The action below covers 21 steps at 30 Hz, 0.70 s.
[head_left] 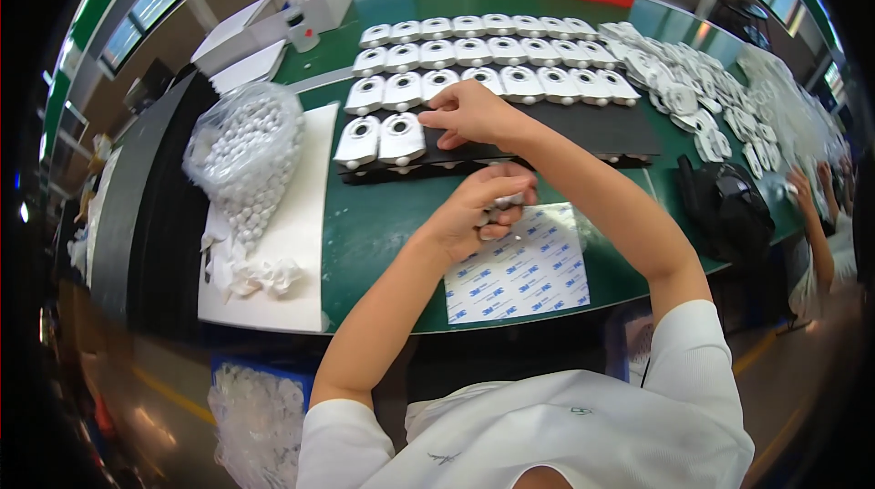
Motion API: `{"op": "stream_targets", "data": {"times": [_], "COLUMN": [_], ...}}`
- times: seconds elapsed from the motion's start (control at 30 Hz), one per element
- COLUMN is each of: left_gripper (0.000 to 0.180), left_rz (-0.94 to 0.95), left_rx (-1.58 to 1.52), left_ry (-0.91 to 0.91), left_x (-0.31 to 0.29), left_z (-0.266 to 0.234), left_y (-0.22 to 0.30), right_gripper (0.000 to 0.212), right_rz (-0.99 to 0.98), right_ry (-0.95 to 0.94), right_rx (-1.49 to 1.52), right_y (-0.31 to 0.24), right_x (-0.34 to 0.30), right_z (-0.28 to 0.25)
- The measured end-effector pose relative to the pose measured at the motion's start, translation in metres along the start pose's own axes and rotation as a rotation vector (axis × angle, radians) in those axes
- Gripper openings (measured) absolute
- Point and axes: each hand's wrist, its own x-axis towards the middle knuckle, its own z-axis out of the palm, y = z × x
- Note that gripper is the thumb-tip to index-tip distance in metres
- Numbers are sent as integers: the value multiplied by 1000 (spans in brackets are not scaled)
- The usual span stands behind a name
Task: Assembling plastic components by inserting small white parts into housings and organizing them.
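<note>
from my end i see the left hand (472, 211) curled around several small balls (498, 209), just in front of the black block (570, 129), while the right hand (483, 113) is over it, thumb and fingertips bent in with a narrow gap, beside the second part (401, 138) of the front row; i can't tell whether they pinch anything. that part lies near the block's left end, a ball at its lower edge. what worries me is the crowded handful: if the left fingers loosen a little, balls could drop and roll across the table (365, 243) or onto the sheet (519, 270). the right knuckles hang close to the row behind, so a careless lift might knock parts askew, and the bag (244, 147) of balls, bulging over the white board (305, 243), could spill if the left elbow bumped it. as for writing, the sheet repeats a blue logo-like print all over; the bottle (302, 33) has a red mark, and the shirt (547, 425) a small green emblem, too small for me to make out
</note>
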Motion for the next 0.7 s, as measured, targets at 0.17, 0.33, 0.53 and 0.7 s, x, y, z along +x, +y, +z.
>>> {"op": "stream_targets", "data": {"times": [0.17, 0.33, 0.53, 0.7], "left_gripper": [18, 20, 18, 21], "left_rz": [65, 83, 84, 106], "left_rx": [-137, -137, -39, -4], "left_ry": [-87, 46, 56, 71], "left_x": [3, 9, 7, 4], "left_z": [-10, -2, 1, -1], "left_y": [-1, -3, -3, -4], "right_gripper": [30, 19, 57, 58], "right_rz": [-378, -307, 212, 64], "right_ry": [228, 596, 700, 689], "right_rx": [-334, -813, -1406, -1275], "right_y": [9, 55, 137, 159], "right_x": [-31, -64, -129, -160], "right_z": [-67, -205, -325, -325]}}
